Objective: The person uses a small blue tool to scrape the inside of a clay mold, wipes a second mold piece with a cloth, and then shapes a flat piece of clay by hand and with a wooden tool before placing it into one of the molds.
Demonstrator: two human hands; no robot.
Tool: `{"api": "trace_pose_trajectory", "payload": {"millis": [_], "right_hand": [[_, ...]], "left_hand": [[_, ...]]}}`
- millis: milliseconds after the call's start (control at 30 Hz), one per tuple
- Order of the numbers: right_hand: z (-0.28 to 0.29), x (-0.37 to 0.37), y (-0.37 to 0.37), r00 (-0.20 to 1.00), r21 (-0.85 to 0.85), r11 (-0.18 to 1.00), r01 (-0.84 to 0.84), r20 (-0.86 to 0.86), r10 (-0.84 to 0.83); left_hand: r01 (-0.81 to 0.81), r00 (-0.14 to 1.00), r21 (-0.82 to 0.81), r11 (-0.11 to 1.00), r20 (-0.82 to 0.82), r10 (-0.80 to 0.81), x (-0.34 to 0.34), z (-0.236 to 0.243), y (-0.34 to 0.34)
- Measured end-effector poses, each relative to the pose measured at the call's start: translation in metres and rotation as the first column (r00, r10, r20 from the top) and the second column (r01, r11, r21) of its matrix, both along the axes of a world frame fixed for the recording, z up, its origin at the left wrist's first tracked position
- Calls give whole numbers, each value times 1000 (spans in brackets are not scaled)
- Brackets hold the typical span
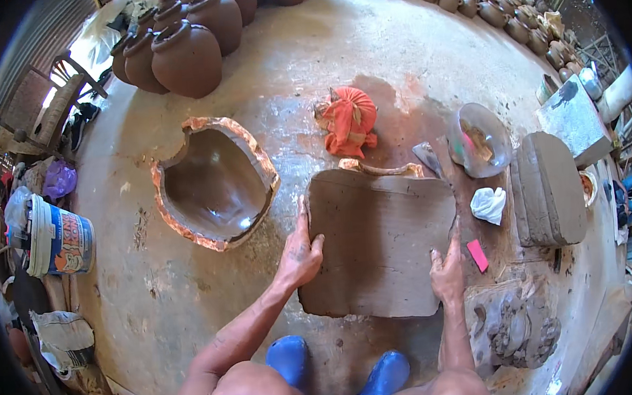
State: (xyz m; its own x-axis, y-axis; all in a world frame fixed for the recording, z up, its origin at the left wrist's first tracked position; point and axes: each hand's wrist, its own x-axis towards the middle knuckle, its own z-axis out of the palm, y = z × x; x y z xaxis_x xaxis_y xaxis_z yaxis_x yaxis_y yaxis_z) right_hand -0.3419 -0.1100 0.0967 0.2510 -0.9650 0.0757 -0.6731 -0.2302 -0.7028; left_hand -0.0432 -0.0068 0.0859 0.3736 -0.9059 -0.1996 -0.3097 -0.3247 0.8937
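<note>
A wide, flat slab of grey-brown clay is held up between my two hands. My left hand grips its left edge, thumb on the near face and fingers along the side. At the right edge my right hand has hold of it the same way, its fingers partly hidden. Just beyond the slab shows the jagged orange rim of a clay vessel, the rest of which is covered. Left of the slab lies a large broken-edged bowl-shaped vessel with a smooth dark inside. A red cloth bundle sits farther back.
On the right are a clear plastic bowl, a crumpled white wad, a pink strip, stacked clay slabs and wet clay lumps. Round pots stand far left. A bucket stands left. My blue shoes are near.
</note>
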Motion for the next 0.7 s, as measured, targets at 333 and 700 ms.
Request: {"api": "trace_pose_trajectory", "payload": {"millis": [333, 700], "right_hand": [[-42, -58, -15, 497, 644, 747, -165, 708, -501], [-100, -76, 103, 841, 739, 657, -148, 443, -310]], "left_hand": [[-341, 430, -89, 936, -900, 71, -1, -68, 18], [-363, 114, 138, 922, -975, 190, -22, -150, 81]]}}
